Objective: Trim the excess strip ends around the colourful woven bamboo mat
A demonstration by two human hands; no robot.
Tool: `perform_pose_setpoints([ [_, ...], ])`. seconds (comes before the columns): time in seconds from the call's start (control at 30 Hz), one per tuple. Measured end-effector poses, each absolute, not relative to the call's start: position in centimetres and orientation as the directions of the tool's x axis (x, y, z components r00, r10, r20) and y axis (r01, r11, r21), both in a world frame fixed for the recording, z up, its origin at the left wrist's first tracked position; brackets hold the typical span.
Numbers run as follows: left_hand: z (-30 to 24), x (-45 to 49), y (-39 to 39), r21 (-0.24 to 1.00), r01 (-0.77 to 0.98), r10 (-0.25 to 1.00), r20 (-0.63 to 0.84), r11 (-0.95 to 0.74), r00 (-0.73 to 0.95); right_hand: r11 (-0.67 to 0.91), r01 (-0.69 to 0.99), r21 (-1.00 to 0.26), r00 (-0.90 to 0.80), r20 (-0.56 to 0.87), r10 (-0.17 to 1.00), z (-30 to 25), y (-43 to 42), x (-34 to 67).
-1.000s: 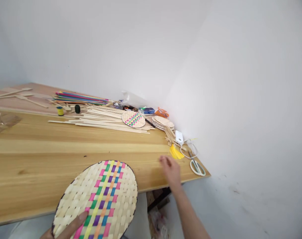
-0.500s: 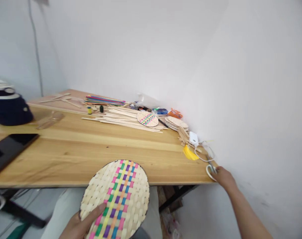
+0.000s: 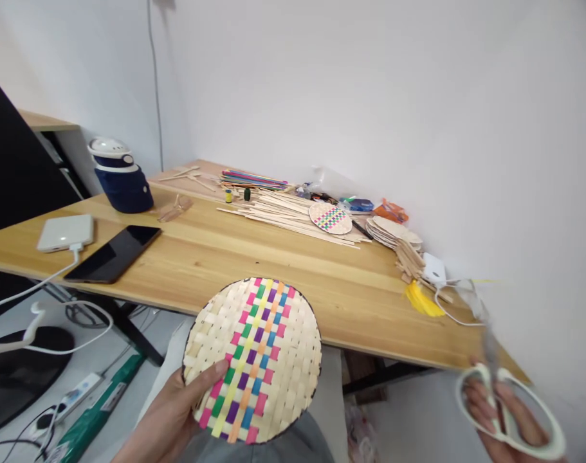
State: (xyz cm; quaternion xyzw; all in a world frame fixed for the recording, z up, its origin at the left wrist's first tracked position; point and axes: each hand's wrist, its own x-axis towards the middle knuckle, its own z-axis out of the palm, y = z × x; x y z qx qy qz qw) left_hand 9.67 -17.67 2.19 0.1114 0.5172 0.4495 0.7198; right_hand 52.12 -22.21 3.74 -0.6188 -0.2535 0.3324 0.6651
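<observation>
My left hand (image 3: pixel 177 399) pinches a woven disc (image 3: pixel 283 347) above my lap, thumb across its face, seemingly to steady it; my right hand (image 3: pixel 519 413), fingers curled at the handles, grips scissors (image 3: pixel 490 357), blades aimed away, perhaps for safety. The wooden table (image 3: pixel 293 273) bears a black phone (image 3: pixel 114 254), pale strips (image 3: pixel 283 218) and yellow tuft (image 3: pixel 422 301) beneath plain walls (image 3: pixel 393 96).
</observation>
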Motion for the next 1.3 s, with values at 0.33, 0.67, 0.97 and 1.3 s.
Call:
perform_pose_setpoints([
  [0.33, 2.7, 8.9, -17.9, 0.646, -0.554, 0.770, -0.638, 0.524, -0.016, 0.016, -0.187, -0.982, 0.125, -0.007, 0.992, 1.4, -18.7, 38.4],
  [0.67, 2.4, 8.5, -17.5, 0.675, -0.584, 0.769, -0.626, 0.452, -0.129, -0.093, -0.237, -0.967, 0.080, -0.115, 0.990, -0.9, -18.9, 33.5],
  [0.97, 2.5, 9.0, -16.7, 0.700, -0.626, 0.778, -0.586, 0.345, -0.226, -0.117, -0.204, -0.972, 0.075, -0.135, 0.988, -0.5, -19.3, 30.4],
  [1.3, 3.4, 10.1, -16.8, 0.709, -0.661, 0.778, -0.551, 0.245, -0.302, -0.163, -0.150, -0.975, 0.003, -0.166, 0.986, -0.2, -19.3, 27.7],
])
